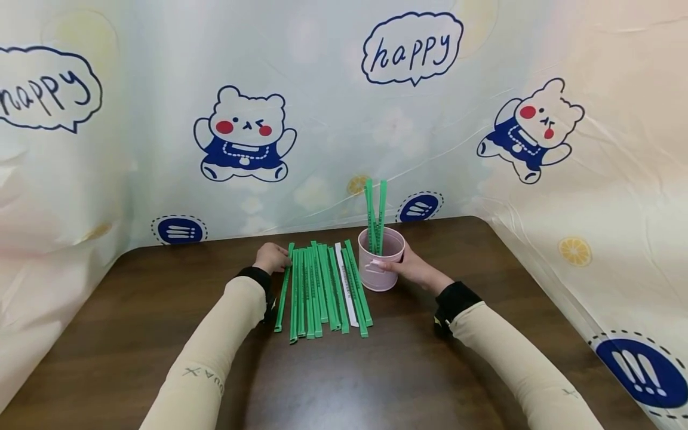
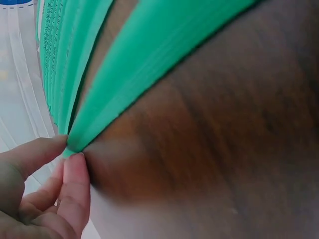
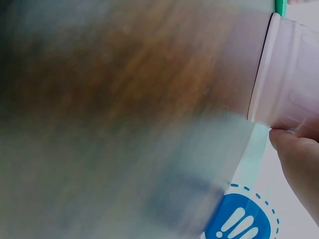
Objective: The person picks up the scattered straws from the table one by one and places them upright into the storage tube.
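In the head view, my left hand [image 1: 271,258] is at the far end of the leftmost green wrapped straw [image 1: 283,298]. The left wrist view shows thumb and fingertips pinching that end, with the straw [image 2: 144,64] lying along the table. A row of similar green wrapped straws [image 1: 309,292] lies just right of it, with one white straw [image 1: 346,286] among them. My right hand [image 1: 416,269] grips a small pink bucket [image 1: 378,280] from its right side. Several green straws [image 1: 371,209] stand upright in the bucket. The right wrist view shows the thumb against the bucket's wall [image 3: 284,74].
The dark wooden table [image 1: 398,370] stretches in front of the straws and to both sides. Behind it hangs a pale backdrop [image 1: 333,131] with printed bears and "happy" bubbles, and it also covers both sides.
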The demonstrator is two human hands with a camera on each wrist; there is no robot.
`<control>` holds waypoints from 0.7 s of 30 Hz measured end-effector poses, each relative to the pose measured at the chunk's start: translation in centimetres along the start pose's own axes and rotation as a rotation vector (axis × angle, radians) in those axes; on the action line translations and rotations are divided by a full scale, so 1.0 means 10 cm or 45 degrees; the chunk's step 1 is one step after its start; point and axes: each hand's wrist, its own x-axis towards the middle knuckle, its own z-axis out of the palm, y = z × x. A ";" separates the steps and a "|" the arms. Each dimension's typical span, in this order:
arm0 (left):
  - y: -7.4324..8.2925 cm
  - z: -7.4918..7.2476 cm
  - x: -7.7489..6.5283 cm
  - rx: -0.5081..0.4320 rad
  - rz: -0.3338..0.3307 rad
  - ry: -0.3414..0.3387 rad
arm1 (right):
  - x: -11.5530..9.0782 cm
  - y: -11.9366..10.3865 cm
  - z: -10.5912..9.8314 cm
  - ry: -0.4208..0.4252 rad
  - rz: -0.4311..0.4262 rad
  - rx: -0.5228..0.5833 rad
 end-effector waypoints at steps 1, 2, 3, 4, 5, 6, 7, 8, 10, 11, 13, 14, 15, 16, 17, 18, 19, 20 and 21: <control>0.00 0.01 -0.01 0.008 -0.007 0.012 | 0.00 0.00 0.00 -0.002 0.002 0.002; 0.01 0.02 -0.01 0.015 -0.012 0.023 | -0.01 0.00 0.00 -0.003 0.005 0.002; 0.02 0.02 -0.02 0.027 -0.018 0.036 | -0.01 0.00 0.01 -0.005 0.002 0.002; 0.03 0.03 -0.03 0.038 -0.025 0.050 | -0.01 0.01 0.01 -0.005 -0.001 0.000; 0.04 0.03 -0.03 0.051 -0.033 0.062 | -0.01 0.01 0.01 -0.004 0.000 0.001; 0.05 0.03 -0.04 0.061 -0.038 0.073 | 0.00 0.01 0.02 -0.001 -0.001 0.007; 0.07 0.04 -0.05 0.079 -0.044 0.081 | -0.01 0.01 0.02 0.001 -0.001 0.007; 0.08 0.04 -0.05 0.094 -0.051 0.087 | -0.01 0.01 0.03 0.002 0.002 0.007; 0.09 0.05 -0.06 0.129 -0.063 0.090 | -0.01 0.01 0.03 0.008 0.016 0.003; 0.10 0.05 -0.06 0.141 -0.062 0.088 | -0.02 0.01 0.04 0.012 0.027 0.004; 0.11 0.05 -0.07 0.154 -0.063 0.083 | -0.02 0.01 0.04 0.017 0.041 -0.003; 0.12 0.05 -0.07 0.156 -0.068 0.080 | -0.02 0.01 0.04 0.016 0.044 -0.005; 0.12 0.05 -0.08 0.154 -0.068 0.075 | -0.02 0.01 0.04 0.015 0.046 -0.008; 0.11 0.04 -0.08 0.142 -0.072 0.072 | -0.02 0.01 0.04 0.015 0.044 -0.009; 0.11 0.04 -0.08 0.122 -0.077 0.066 | -0.02 0.01 0.04 0.016 0.043 -0.009; 0.10 0.03 -0.09 0.098 -0.086 0.058 | -0.02 0.01 0.04 0.013 0.036 -0.012; 0.10 0.02 -0.09 0.072 -0.098 0.048 | -0.02 0.00 0.03 0.013 0.030 -0.013; 0.09 0.02 -0.09 0.049 -0.110 0.037 | -0.02 0.00 0.03 0.014 0.026 -0.013; 0.09 0.01 -0.09 0.021 -0.120 0.025 | -0.03 -0.01 0.03 0.014 0.023 -0.014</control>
